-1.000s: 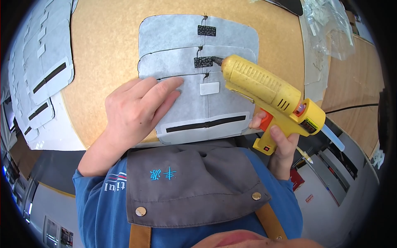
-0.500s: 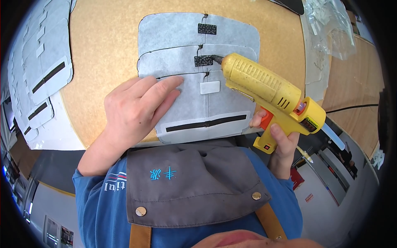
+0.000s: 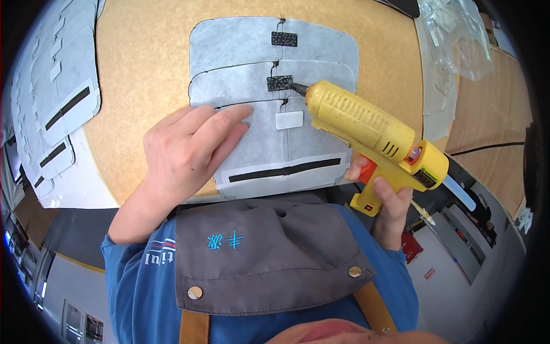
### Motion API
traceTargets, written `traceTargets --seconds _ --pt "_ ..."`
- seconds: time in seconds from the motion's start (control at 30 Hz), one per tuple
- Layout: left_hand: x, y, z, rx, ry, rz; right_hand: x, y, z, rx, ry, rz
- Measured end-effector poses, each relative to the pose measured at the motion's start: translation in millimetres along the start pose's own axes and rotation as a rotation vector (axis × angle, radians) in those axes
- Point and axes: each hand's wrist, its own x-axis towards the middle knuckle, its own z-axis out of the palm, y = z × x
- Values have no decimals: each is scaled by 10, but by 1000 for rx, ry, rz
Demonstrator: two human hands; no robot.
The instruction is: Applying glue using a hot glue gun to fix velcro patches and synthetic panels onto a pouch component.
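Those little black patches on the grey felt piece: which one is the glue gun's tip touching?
The lower black patch, on the middle layer: the glue gun nozzle meets its right edge. The upper patch lies apart, untouched.

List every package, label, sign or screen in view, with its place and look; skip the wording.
Clear plastic bag: top right on the table, crumpled, transparent.
Round sticker: rear of the yellow glue gun, black and yellow.
Red sign: lower right on a grey panel, small.
No screens.

The single head-worn fisheye camera looked steeply down from close above, over the person's apron (image 3: 269, 258) onto the near edge of the tan table (image 3: 143, 86), with straight lines bending near its rim and the floor visible at bottom right.
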Motion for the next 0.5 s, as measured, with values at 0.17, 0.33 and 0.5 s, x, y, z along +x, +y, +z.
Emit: traceTargets --seconds 0.17,0.33,0.5 --pt "95 23 26 -1 27 76 -32 -13 65 99 122 62" --pt "32 83 3 -46 5 -68 24 127 -265 405 41 32" --pt "-80 51 -68 -411 12 -334 -155 301 -743 669 260 -147"
